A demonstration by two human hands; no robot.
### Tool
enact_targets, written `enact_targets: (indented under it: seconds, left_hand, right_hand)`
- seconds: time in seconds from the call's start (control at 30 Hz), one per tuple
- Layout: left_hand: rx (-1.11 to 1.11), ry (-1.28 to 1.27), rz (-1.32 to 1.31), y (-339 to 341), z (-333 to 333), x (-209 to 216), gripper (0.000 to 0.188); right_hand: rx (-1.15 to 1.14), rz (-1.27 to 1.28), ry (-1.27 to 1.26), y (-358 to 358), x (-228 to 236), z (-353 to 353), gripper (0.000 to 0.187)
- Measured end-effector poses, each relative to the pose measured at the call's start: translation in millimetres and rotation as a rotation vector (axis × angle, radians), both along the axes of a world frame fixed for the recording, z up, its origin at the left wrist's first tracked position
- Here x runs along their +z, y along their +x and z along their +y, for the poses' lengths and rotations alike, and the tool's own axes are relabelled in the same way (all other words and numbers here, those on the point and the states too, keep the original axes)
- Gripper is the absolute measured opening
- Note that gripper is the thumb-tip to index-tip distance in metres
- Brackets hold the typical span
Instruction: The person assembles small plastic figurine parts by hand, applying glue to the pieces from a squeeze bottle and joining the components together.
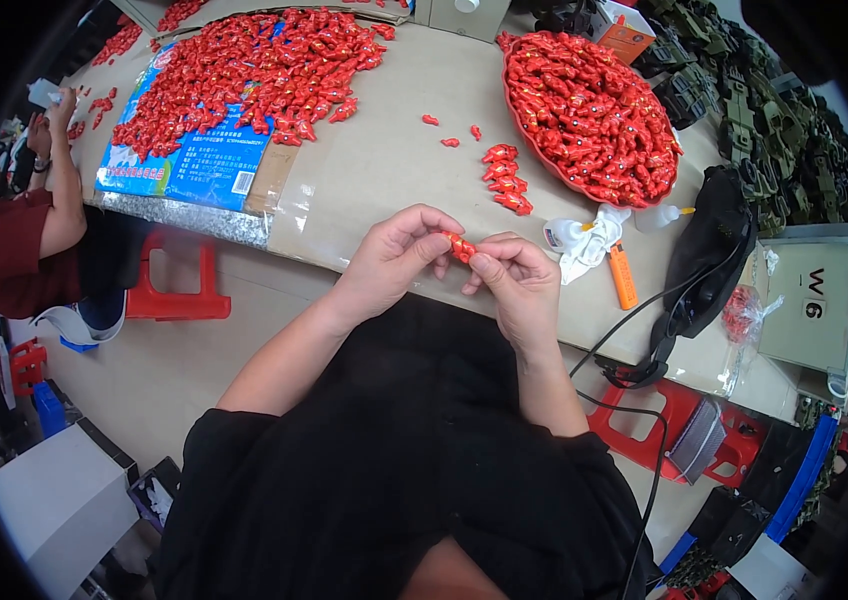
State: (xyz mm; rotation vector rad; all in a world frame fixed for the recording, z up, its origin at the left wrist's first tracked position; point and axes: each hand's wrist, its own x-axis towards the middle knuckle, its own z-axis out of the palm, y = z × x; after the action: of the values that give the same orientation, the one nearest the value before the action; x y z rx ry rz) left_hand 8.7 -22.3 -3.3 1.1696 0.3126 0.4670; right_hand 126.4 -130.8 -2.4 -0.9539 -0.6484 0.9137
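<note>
Between my two hands, just over the table's near edge, is a small red figurine (459,246) with gold marks. My left hand (401,252) pinches one end of it between thumb and fingers. The thumb and fingers of my right hand (518,284) close on its other end. Beyond my hands a short row of like red figurines (506,180) lies on the table, with a few small red pieces (450,142) near it. A red basin (516,112) heaped with more figurines stands to the right of the row.
A large pile of red figurines (254,75) covers a blue printed sheet (214,165) at the left. Right of my hands lie a white bottle (566,235), a crumpled white cloth (594,246), an orange box cutter (623,276) and a black bag (712,245). A person (29,235) works at far left.
</note>
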Motion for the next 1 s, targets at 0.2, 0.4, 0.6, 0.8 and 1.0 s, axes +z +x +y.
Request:
enact_targets:
  seconds: [0.2,0.4,0.6,0.8,1.0]
  left_hand:
    - [0.0,0.014,0.011,0.9,-0.6,-0.5,0.014]
    - [0.014,0.042,0.061,1.0,-0.6,0.3,0.014]
    - [0.008,-0.047,0.046,2.1,0.8,2.2,0.015]
    - [-0.001,-0.053,0.055,1.6,0.8,2.1,0.016]
    - [-0.013,-0.071,0.041,0.8,1.1,1.3,0.016]
  right_hand:
    - [-0.014,0.023,-0.072,-0.4,4.0,0.6,0.008]
    - [-0.044,-0.146,-0.229,2.0,10.3,-3.1,0.011]
    - [-0.008,-0.089,-0.171,3.0,12.8,-2.4,0.011]
    - [-0.074,-0.216,-0.117,0.2,7.1,-0.5,0.009]
    - [-0.175,-0.377,-0.044,-2.3,3.9,0.2,0.005]
